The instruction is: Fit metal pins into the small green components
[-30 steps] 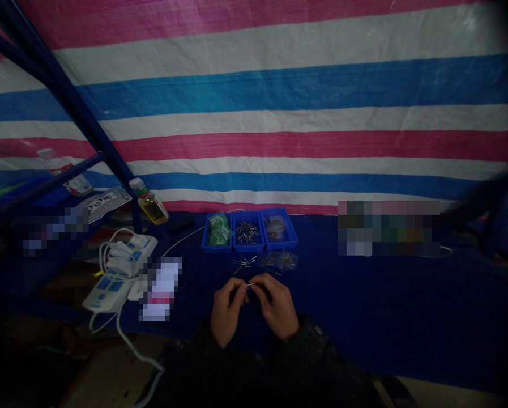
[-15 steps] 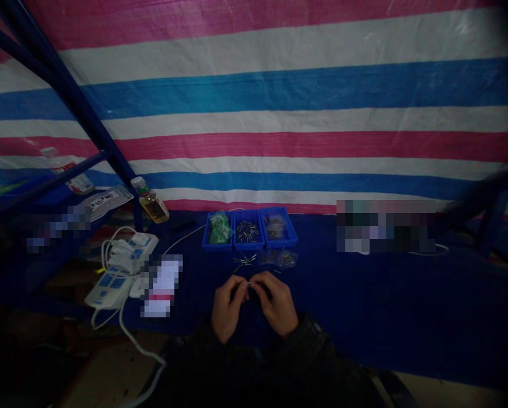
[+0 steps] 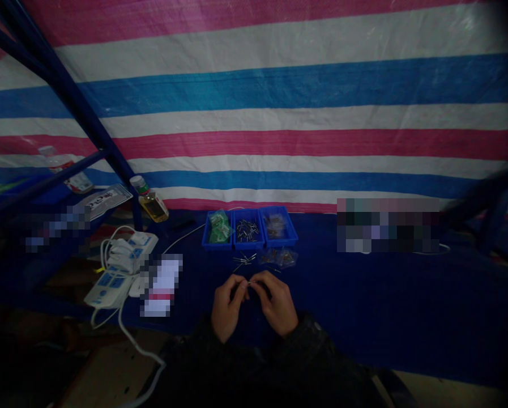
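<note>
My left hand (image 3: pixel 228 306) and my right hand (image 3: pixel 277 303) meet fingertip to fingertip over the blue tabletop. Both are closed in a pinch on one small, thin metal piece (image 3: pixel 249 283); most of it is hidden by the fingers, so its exact kind cannot be made out. Just beyond the hands lie several loose thin metal pins (image 3: pixel 246 259) and small clear plastic bags (image 3: pixel 285 258) with little parts inside. Behind them stand three blue bins in a row: one with green packets (image 3: pixel 220 228), one with metal pins (image 3: pixel 247 230), one with clear bags (image 3: pixel 274 225).
To the left lie a white power strip (image 3: pixel 109 288) with plugs and cables, and a blurred-out bright flat item (image 3: pixel 163 286). A bottle of yellowish liquid (image 3: pixel 154 205) stands by the blue metal frame (image 3: pixel 84 119). A striped tarp (image 3: pixel 279 85) hangs behind the table (image 3: pixel 385 317).
</note>
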